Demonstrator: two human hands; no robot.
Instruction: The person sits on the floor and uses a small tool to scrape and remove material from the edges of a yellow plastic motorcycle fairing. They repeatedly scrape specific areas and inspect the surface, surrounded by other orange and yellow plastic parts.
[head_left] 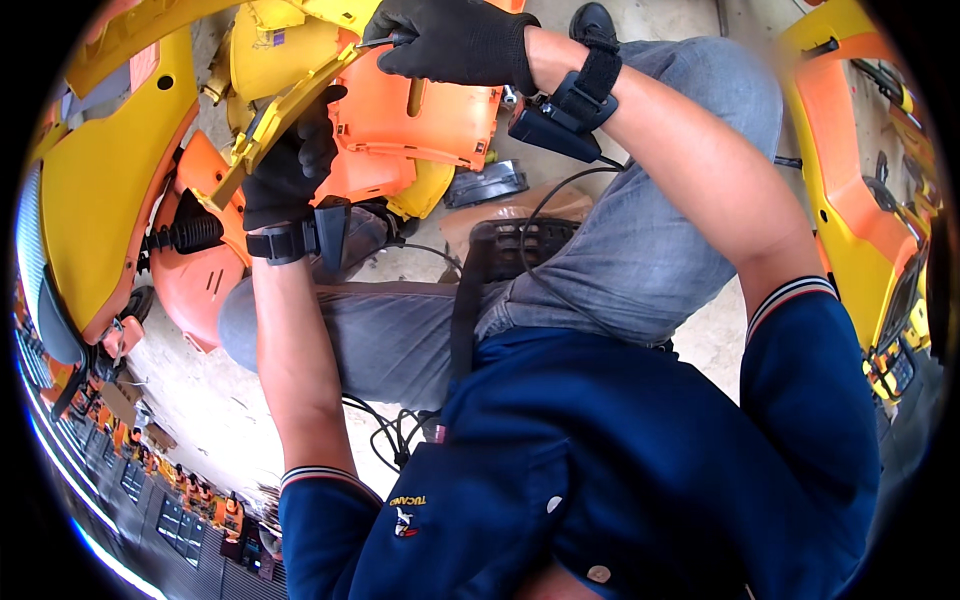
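My left hand (292, 165), in a black glove, is wrapped round the underside of a narrow yellow plastic panel (285, 112); its thumb sticks out to the right. My right hand (455, 42), also gloved in black, is closed on a slim dark tool (385, 41) whose exact kind I cannot make out. The tool's tip meets the upper end of the yellow panel. Below and behind the panel lie orange plastic body parts (455, 125) and a larger yellow part (265, 55).
A large yellow and orange fairing (110, 210) stands at the left, close to a black ribbed shock absorber (190, 235). Another yellow and orange frame (860, 190) stands at the right. A dark plastic piece (487, 184) lies on the floor beside cardboard (480, 222). Black cables hang from my wrist devices.
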